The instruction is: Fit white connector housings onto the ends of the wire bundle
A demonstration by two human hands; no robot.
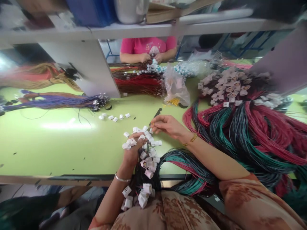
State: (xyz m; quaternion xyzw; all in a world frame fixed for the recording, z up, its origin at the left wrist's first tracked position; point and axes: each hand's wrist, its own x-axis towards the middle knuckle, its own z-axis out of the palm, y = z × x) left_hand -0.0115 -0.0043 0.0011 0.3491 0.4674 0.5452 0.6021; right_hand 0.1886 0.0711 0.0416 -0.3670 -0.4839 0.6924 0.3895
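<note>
My left hand (131, 156) is closed around a few white plastic connectors (129, 144) at the front middle of the table. More white connectors (149, 164) on wires hang beside that wrist and lie on my lap. Just right of it, my right hand (169, 126) pinches a tiny yellow piece (153, 124) between thumb and fingertips; its exact shape is too small to make out. Under my right forearm a bundle of black, green and red wires (189, 159) runs from the connectors. A dark, thin tool (158, 112) lies partly behind my right fingers.
A clear plastic bag (176, 84) with yellow pieces (174, 101) stands beyond my hands. Large wire bundles (240, 134) with white connectors cover the right side. Purple wires (59, 100) lie at left. A shelf (168, 28) spans above; a person in pink (148, 48) works opposite.
</note>
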